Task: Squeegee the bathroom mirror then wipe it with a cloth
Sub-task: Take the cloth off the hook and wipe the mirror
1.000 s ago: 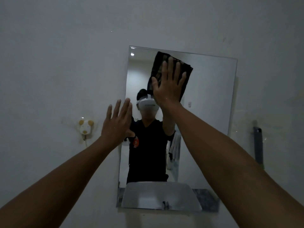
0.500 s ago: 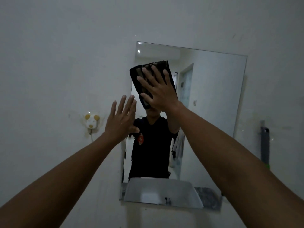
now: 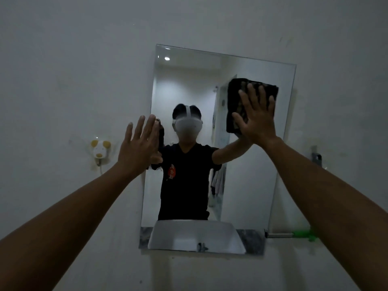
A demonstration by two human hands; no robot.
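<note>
- One rectangular frameless wall mirror, one dark folded cloth, two bare hands, both arms stretched up and forward.
- Right hand: palm flat on the dark cloth, pressing it against the glass in the mirror's upper-right area. Fingers spread and extended, pointing up; thumb splayed out to the left. Not a pinch, just a flat press.
- Cloth sticks out above and left of the right hand; its lower edge is hidden behind the palm.
- Left hand: open, empty, palm toward the wall at the mirror's left edge, fingers straight and slightly apart, pointing up. Thumb side overlaps the mirror edge. Cannot tell whether the palm touches the surface.
- One small white wall fitting with two yellow ear-like bumps, left of the mirror, near the left hand; a thin cord hangs below it.
- One grey bracket-like fitting on the wall right of the mirror, partly behind the right forearm.
- One green-handled tool with a pale shaft lying level at the mirror's lower-right corner, mostly hidden by the right arm; too little shows to say what it is.
- Reflection: one person in a black tee with a white headset, one white basin at the bottom, one ceiling light spot at the top.
- Writing: one red-orange chest emblem on the reflected shirt, not readable. No other labels legible.
</note>
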